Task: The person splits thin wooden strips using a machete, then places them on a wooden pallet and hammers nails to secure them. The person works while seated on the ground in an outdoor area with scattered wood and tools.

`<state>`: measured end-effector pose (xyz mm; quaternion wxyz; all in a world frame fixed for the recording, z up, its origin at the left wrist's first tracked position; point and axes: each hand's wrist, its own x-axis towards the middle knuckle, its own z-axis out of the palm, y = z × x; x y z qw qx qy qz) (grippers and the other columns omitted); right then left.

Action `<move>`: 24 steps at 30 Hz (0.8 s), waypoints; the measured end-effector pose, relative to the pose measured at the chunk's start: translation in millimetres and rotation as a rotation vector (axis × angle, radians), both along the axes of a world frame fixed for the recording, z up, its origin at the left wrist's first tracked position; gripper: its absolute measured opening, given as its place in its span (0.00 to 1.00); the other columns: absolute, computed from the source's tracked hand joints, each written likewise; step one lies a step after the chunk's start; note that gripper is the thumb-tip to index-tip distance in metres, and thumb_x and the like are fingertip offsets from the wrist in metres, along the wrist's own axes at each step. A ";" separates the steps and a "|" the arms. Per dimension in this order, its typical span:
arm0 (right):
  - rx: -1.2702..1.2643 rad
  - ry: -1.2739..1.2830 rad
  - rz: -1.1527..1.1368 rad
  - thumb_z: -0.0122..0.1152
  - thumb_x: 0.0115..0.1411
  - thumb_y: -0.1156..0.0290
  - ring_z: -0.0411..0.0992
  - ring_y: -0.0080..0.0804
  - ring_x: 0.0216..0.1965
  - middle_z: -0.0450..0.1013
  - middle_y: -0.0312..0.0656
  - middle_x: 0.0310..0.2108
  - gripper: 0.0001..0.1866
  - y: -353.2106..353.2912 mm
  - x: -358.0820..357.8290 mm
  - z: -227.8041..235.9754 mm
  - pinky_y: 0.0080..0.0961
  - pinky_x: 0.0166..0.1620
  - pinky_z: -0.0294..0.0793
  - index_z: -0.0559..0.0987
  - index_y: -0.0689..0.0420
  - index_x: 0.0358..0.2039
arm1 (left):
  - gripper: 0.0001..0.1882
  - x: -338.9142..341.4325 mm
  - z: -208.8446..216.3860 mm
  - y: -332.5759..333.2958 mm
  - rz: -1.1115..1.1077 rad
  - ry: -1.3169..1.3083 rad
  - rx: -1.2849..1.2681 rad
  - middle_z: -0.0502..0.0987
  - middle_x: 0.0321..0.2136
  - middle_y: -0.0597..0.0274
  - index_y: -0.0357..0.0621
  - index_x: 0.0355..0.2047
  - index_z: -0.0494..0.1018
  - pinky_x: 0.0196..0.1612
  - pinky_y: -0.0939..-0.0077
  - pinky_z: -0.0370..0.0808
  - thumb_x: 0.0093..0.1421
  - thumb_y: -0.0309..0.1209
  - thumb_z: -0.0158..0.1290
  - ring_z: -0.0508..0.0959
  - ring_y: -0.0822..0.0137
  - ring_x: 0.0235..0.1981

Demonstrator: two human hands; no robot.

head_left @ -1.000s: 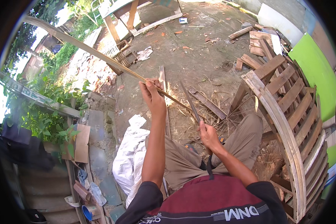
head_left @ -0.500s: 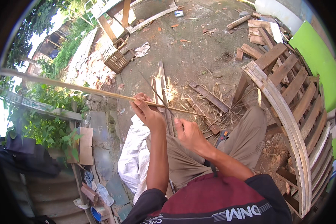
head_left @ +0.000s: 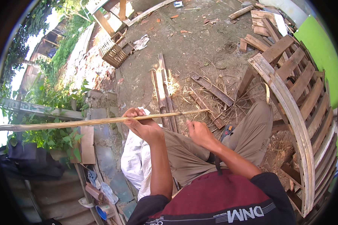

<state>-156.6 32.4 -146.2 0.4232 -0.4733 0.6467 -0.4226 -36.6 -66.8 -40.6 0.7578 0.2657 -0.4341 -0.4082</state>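
A long, pale wooden stick point(head_left: 82, 123) runs almost level across in front of me, from the far left to its thin tip over the wood scraps. My left hand point(head_left: 142, 125) is closed round it, thumb and fingers pinching the shaft. Just below the stick's thin end, my right hand point(head_left: 201, 134) is a closed fist with the thumb up. It grips a knife whose long dark blade showed earlier; now the blade is almost edge-on and hard to make out. A white cloth sack point(head_left: 133, 161) lies by my left thigh.
Split wood pieces point(head_left: 212, 89) and thin shavings litter the dirt ahead. On the right stands a slatted wooden frame point(head_left: 289, 108). A slatted crate point(head_left: 114, 54) sits at the far left, and a block wall point(head_left: 105, 150) with plants lies to the left. A dark, orange-marked object point(head_left: 227, 132) rests by my right leg.
The stick has swung from slanting down rightward to nearly level, and my left hand has shifted left and lower. My right hand has moved slightly right and down; the blade no longer shows clearly.
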 end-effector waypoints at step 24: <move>0.095 0.184 0.080 0.46 0.74 0.52 0.76 0.69 0.29 0.75 0.66 0.23 0.27 12.6 14.0 -17.9 0.57 0.37 0.76 0.78 0.67 0.34 | 0.21 39.5 -20.1 10.5 0.180 -0.016 0.090 0.65 0.36 0.67 0.48 0.39 0.63 0.39 0.77 0.66 0.72 0.53 0.47 0.65 0.74 0.35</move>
